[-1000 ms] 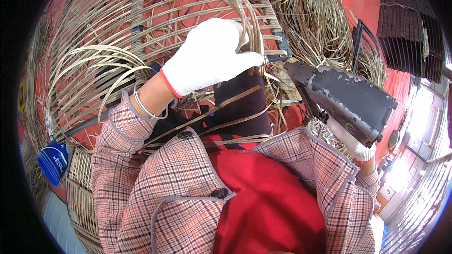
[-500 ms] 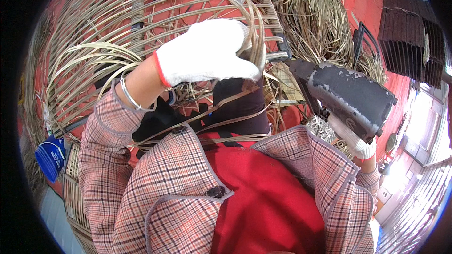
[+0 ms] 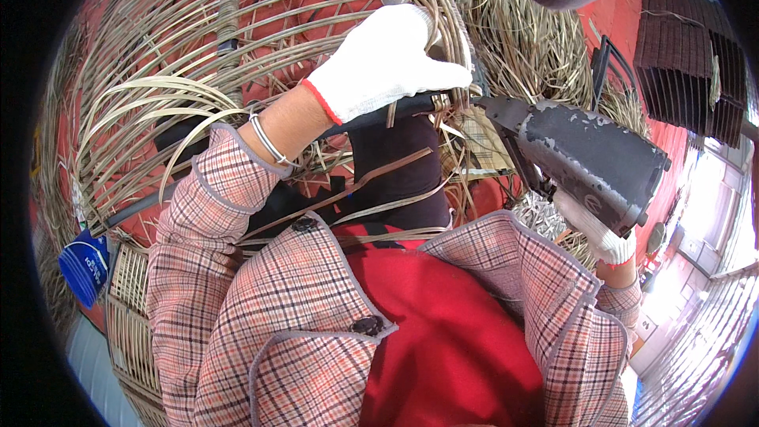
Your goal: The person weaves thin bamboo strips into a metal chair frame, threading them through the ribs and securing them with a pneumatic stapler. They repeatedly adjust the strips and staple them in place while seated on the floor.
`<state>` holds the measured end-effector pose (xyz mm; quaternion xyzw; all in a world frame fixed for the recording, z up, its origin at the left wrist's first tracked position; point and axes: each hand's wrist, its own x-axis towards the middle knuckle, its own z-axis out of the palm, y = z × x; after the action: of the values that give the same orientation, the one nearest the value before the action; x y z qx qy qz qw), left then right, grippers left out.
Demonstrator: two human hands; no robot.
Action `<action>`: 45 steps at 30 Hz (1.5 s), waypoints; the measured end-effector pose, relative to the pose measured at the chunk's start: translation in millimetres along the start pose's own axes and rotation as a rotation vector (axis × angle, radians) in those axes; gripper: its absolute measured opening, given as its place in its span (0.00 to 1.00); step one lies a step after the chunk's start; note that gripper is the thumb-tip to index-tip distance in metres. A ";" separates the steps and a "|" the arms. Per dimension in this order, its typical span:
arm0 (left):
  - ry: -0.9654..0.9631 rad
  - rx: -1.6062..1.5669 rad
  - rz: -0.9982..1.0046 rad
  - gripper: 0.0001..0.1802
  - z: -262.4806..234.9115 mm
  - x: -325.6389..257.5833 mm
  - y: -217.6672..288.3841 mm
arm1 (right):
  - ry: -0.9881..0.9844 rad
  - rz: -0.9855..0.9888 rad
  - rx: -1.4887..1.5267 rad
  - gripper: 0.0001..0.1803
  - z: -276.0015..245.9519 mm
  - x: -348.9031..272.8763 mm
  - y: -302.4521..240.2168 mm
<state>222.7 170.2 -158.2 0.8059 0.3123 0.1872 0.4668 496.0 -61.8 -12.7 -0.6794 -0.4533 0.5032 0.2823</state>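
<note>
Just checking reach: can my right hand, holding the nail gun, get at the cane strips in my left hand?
Probably yes: the nail gun in the right hand has its nose close beside the cane strips that the left hand grips, with nothing visible between.

White lettering (image 3: 92,270) on blue container (image 3: 75,257); pale round emblem (image 3: 591,205) on black tool (image 3: 589,160).

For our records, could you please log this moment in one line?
left white-gloved hand: grips thin brown strips | right white-gloved hand: holds chipped black metal tool
</note>
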 end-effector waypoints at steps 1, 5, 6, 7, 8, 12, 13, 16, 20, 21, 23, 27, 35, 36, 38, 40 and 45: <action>0.014 0.001 0.022 0.14 1.4 0.0 -0.7 | 0.000 -0.034 -0.017 0.30 -0.2 3.1 -2.3; 0.068 0.004 0.022 0.15 4.3 -0.8 -0.8 | -0.132 -0.056 -0.123 0.29 -10.0 3.0 -11.9; 0.070 -0.001 0.033 0.15 4.1 -0.8 -0.3 | -0.146 -0.048 -0.198 0.27 -15.2 1.3 -12.0; 0.085 0.000 0.060 0.16 4.0 -0.8 0.6 | -0.160 -0.040 -0.273 0.26 -21.0 -0.8 -9.1; 0.118 0.019 0.115 0.16 4.0 -1.0 1.9 | -0.137 -0.046 -0.287 0.25 -26.9 -2.7 -3.1; 0.112 0.035 0.081 0.22 4.1 -0.5 10.1 | -0.060 -0.034 -0.365 0.22 -51.6 -12.6 38.2; 0.127 0.073 0.090 0.25 4.5 -1.1 12.8 | -0.054 -0.009 -0.400 0.22 -58.8 -15.3 45.9; 0.125 0.161 0.102 0.27 4.2 -2.7 19.6 | -0.103 0.038 -0.587 0.22 -74.8 -20.4 51.3; 0.098 0.171 0.109 0.27 3.2 -5.0 22.6 | -0.084 0.041 -0.585 0.22 -71.7 -15.1 27.2; 0.095 0.173 0.107 0.27 3.8 -5.0 22.4 | -0.089 0.023 -0.606 0.22 -67.2 -11.4 19.5; 0.089 0.179 0.105 0.27 6.3 -4.5 21.6 | -0.102 -0.006 -0.641 0.22 -57.8 -3.7 4.7; 0.269 0.228 0.283 0.26 13.6 -2.1 21.5 | -0.126 -0.054 -0.713 0.22 -45.4 8.4 -17.5; 0.247 0.319 0.202 0.29 16.7 -5.6 28.6 | -0.178 -0.128 -0.844 0.23 -35.4 23.1 -40.5; 0.233 0.279 0.193 0.29 17.6 -5.5 28.8 | -0.187 -0.138 -0.861 0.23 -34.4 25.2 -43.3; 0.229 0.263 0.189 0.29 20.0 -4.7 28.4 | -0.204 -0.157 -0.899 0.23 -32.8 30.3 -48.5; 0.239 0.246 0.192 0.28 22.7 -3.7 27.3 | -0.225 -0.176 -0.937 0.24 -31.1 35.1 -53.6; 0.264 0.342 0.190 0.29 25.8 -4.1 27.9 | -0.278 -0.231 -1.039 0.24 -25.7 47.2 -69.0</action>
<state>244.2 140.8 -146.8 0.8677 0.3204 0.2783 0.2587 501.2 12.2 33.7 -0.6024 -0.7467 0.2639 -0.0997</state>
